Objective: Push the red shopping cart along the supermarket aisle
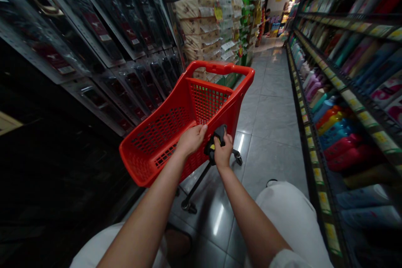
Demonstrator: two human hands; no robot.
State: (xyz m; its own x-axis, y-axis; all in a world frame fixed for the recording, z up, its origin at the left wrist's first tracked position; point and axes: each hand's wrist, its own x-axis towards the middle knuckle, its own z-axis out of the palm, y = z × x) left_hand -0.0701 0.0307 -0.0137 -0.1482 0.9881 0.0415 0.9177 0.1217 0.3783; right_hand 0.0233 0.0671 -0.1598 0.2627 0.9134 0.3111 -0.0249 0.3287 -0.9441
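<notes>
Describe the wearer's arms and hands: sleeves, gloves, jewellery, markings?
Left hand and right hand: ungloved, no rings visible. Left forearm and right forearm: bare, no watch, bracelet or clear markings. Pale, off-white fabric sleeve on the right arm; left sleeve out of view.

Dimly lit, glossy grey tiled floor (273, 121) beside long black shelves (348, 98)
</notes>
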